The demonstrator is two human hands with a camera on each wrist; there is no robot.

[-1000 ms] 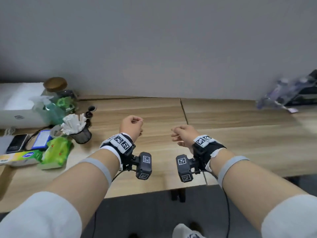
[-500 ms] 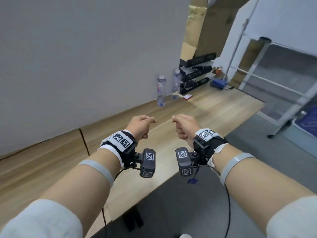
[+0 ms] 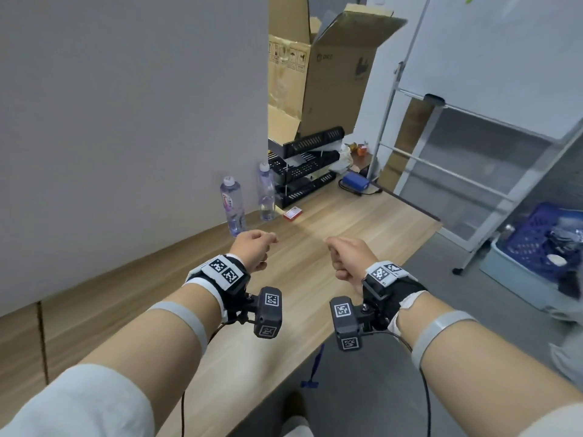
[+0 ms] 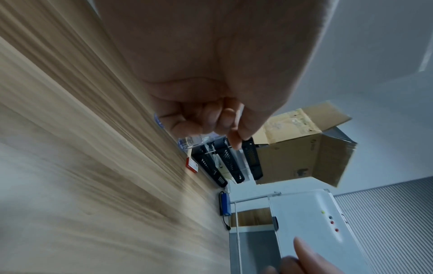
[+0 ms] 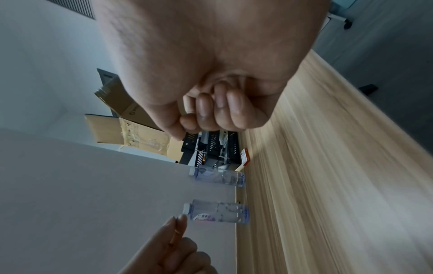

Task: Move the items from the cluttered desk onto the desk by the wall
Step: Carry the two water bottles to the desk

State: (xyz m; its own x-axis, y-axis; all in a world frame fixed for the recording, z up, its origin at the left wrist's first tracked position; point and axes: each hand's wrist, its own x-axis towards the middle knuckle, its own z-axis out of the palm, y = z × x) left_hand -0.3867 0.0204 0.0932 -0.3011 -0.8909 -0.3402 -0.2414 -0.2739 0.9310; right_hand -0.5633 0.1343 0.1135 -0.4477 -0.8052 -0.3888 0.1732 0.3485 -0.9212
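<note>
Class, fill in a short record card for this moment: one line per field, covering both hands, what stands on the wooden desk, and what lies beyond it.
left hand: fingers curled, holding nothing, above the desk
right hand: fingers curled, holding nothing, above the desk
wooden desk: runs along the grey wall
water bottles: two, upright by the wall, nearer and farther
red box: flat on the desk beside the farther bottle
black tray rack: stacked tiers at the desk's far end
blue device: beside the rack, cable attached
cardboard box: open, behind the rack
whiteboard: to the right
</note>
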